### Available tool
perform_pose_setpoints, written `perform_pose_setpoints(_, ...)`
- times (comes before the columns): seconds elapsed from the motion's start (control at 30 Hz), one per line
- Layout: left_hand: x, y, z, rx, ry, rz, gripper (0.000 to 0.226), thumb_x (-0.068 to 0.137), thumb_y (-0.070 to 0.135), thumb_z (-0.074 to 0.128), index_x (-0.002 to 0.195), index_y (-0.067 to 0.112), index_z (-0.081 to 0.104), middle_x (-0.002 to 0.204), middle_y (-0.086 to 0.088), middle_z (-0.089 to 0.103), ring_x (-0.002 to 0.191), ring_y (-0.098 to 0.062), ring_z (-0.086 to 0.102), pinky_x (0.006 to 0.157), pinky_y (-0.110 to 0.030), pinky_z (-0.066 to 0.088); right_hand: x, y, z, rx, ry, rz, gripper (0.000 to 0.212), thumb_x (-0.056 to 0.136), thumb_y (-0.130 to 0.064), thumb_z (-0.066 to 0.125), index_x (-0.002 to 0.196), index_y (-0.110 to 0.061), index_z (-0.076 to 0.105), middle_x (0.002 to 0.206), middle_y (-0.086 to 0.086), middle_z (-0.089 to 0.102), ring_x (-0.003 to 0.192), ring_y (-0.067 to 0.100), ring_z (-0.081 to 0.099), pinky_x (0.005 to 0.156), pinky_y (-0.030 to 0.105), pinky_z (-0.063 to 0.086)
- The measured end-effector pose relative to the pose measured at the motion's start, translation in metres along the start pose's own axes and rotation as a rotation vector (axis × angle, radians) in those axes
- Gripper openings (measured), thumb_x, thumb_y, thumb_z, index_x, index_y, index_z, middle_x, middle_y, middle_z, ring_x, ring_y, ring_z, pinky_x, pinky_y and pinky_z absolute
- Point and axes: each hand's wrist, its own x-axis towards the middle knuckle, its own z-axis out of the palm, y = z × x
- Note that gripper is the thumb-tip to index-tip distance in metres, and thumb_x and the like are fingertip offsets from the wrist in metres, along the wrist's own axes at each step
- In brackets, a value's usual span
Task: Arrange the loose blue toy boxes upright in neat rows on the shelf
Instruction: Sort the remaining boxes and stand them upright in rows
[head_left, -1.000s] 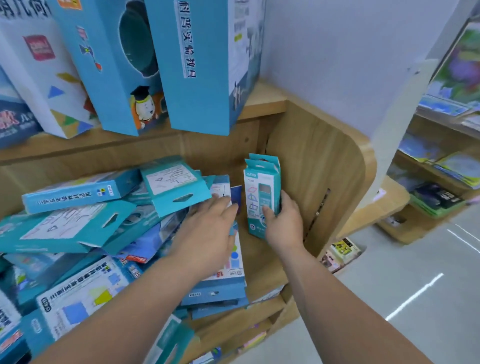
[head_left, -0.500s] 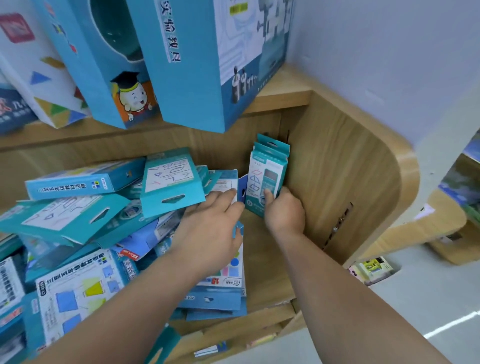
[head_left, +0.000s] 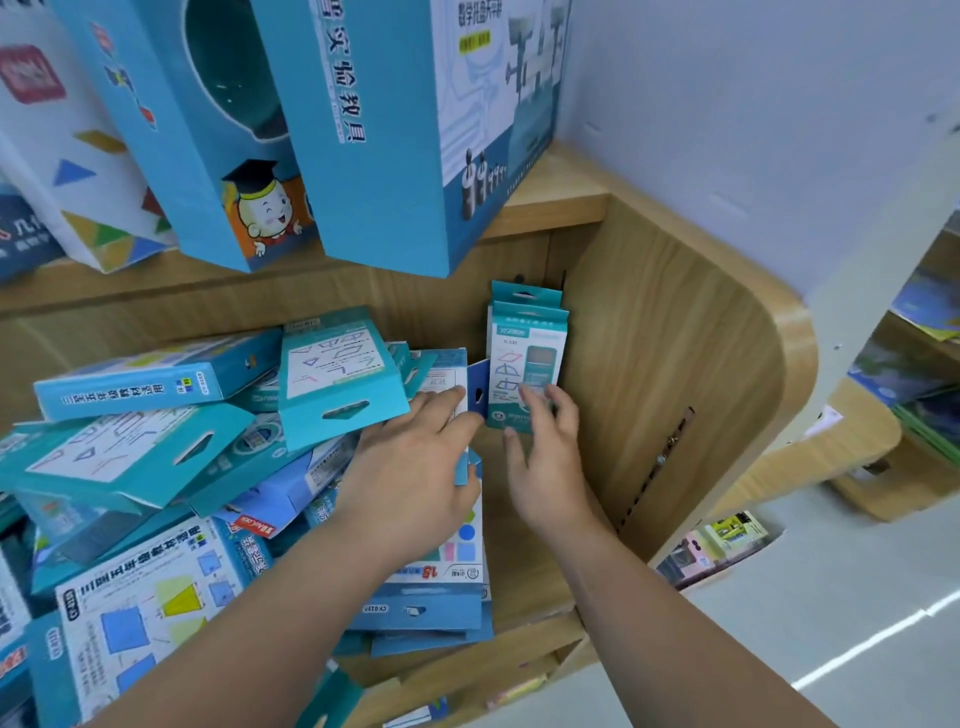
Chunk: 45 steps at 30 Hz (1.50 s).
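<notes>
Bright, even indoor light comes from above, leaving soft shadow under the upper shelf (head_left: 550, 205) and a white streak of glare on the floor (head_left: 831, 597), while wide-angle distortion bends the edges and the far right blurs

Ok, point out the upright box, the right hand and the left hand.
upright box (head_left: 524, 356), head view, printed front face.
right hand (head_left: 545, 467), head view, back of the hand.
left hand (head_left: 415, 467), head view, back of the hand.
</notes>
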Motion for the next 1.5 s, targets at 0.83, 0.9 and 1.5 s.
perform_pose_setpoints(0.83,-0.002,-0.003,0.006,0.126,0.031,0.05,0.069,0.078,0.047,0.077,0.14,0.025,0.054,0.147,-0.004,0.054,0.134,-0.025,0.053,0.092,-0.044,0.055,0.032,0.012,-0.007,0.032,-0.302,0.205,0.055,0.101,-0.021,0.053,0.153,-0.031,0.038,0.163,-0.003,0.027,0.151,0.015,0.024,0.124,0.038,0.023)
perform_pose_setpoints(0.9,-0.014,0.003,-0.004,0.07,0.104,0.113,0.061,0.084,0.049,0.066,0.137,0.02,0.058,0.142,-0.006,0.059,0.13,-0.026,0.057,0.096,-0.044,0.054,0.024,-0.002,-0.014,0.069,-0.249,0.149,0.036,0.102,-0.021,0.053,0.137,-0.025,0.058,0.14,-0.003,0.055,0.134,0.015,0.047,0.112,0.031,0.036)
perform_pose_setpoints(1.5,-0.061,-0.055,-0.067,0.102,0.391,-0.235,0.048,0.071,0.028,0.076,0.116,0.012,0.069,0.113,-0.006,0.069,0.104,-0.032,0.064,0.088,-0.045,0.048,0.021,-0.116,-0.019,-0.288,-0.291,-0.677,0.067,0.075,-0.024,0.076,0.139,-0.034,0.058,0.142,-0.014,0.055,0.135,0.018,0.037,0.106,0.036,0.025)
